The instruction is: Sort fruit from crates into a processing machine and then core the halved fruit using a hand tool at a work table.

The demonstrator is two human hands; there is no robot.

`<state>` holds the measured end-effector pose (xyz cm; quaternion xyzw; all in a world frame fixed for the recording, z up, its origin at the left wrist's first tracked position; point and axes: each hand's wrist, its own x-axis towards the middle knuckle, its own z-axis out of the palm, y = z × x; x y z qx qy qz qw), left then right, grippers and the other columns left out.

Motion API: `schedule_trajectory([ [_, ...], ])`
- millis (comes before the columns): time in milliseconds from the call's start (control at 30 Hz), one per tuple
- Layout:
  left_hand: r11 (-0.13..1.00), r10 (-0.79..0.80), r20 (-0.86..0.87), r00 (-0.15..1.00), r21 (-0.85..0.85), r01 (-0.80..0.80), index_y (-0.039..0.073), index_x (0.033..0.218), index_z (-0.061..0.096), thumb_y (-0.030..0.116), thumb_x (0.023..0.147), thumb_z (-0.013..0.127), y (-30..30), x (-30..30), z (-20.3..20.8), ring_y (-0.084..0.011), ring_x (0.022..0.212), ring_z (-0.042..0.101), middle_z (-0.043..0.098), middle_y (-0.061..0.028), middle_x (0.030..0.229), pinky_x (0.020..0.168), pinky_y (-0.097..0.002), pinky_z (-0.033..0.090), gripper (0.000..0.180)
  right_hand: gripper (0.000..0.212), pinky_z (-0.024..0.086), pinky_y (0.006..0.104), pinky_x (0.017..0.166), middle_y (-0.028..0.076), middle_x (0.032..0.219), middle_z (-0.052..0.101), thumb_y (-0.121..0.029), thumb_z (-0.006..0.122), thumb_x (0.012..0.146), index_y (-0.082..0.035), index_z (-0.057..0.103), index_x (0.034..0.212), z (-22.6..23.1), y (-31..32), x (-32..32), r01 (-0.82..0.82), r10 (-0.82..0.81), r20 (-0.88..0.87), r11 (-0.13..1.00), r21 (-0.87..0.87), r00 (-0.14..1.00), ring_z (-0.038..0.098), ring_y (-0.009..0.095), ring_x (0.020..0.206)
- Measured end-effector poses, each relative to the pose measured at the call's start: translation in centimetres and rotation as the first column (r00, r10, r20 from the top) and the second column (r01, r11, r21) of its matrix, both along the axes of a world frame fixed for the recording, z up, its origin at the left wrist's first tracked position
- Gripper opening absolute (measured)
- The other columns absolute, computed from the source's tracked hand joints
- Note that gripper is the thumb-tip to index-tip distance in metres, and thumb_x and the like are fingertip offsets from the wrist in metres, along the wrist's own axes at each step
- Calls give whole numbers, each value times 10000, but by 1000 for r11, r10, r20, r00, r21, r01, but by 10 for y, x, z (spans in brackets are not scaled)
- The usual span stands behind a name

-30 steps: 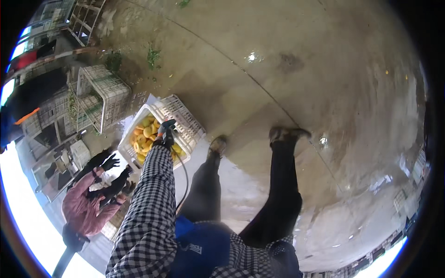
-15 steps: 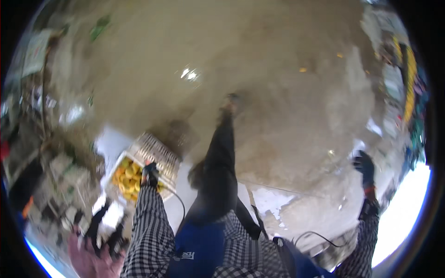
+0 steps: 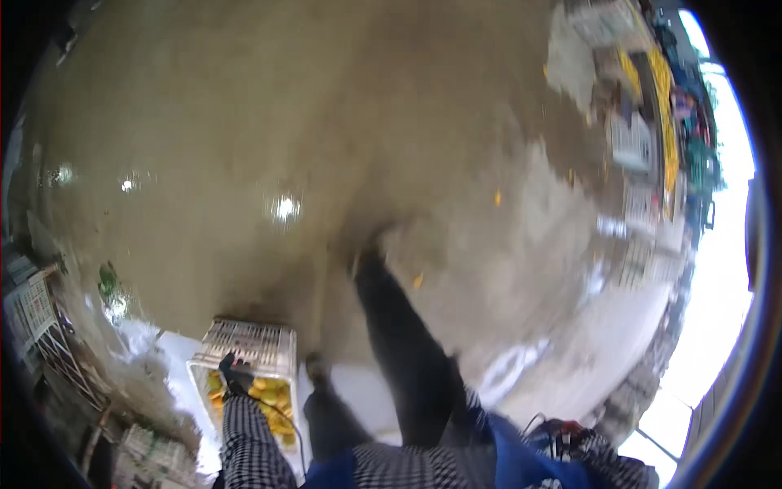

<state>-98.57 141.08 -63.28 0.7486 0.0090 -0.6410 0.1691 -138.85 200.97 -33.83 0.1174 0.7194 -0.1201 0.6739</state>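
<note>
My left hand (image 3: pixel 236 373), in a dark glove, grips the upper rim of a pale plastic crate (image 3: pixel 254 346) at the lower left. Yellow and orange fruit (image 3: pixel 273 397) lies inside the crate, partly covered by my hand and checked sleeve. The crate's slatted side faces away from me. Close to my body at the lower right is my right hand (image 3: pixel 562 438), blurred beside the checked sleeve. Its fingers cannot be made out, nor whether it holds anything.
Wet, muddy concrete floor (image 3: pixel 244 122) spreads ahead, with small orange pieces (image 3: pixel 498 198) on it. White crates (image 3: pixel 631 143) and a long row of yellow fruit (image 3: pixel 664 106) line the right. Metal racks (image 3: pixel 69 342) and more crates (image 3: pixel 151 460) stand at the left.
I have stepped forward and the view has turned. The crate has come along with my left hand. My right hand has swung from out at the right in toward my body.
</note>
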Motion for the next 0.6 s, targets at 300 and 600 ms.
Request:
schedule_trajectory([
  [300, 980, -199, 81, 977, 29, 198, 93, 1051, 398, 262, 607, 586, -15, -86, 55, -227, 729, 413, 401, -81, 891, 634, -361, 380, 510, 279, 464, 246, 653, 64, 823, 567, -61, 468, 784, -21, 476, 1060, 70, -285, -331, -175, -213, -747, 898, -404, 630, 557, 132, 705],
  [600, 969, -182, 74, 981, -156, 192, 63, 1085, 450, 283, 650, 571, -76, -146, -9, -276, 726, 483, 458, -118, 950, 548, -401, 414, 502, 340, 390, 390, 831, 164, 1033, 503, -196, 353, 844, 19, 429, 1097, -29, -209, -230, -12, 3, -18, 853, -521, 1000, 484, 270, 967],
])
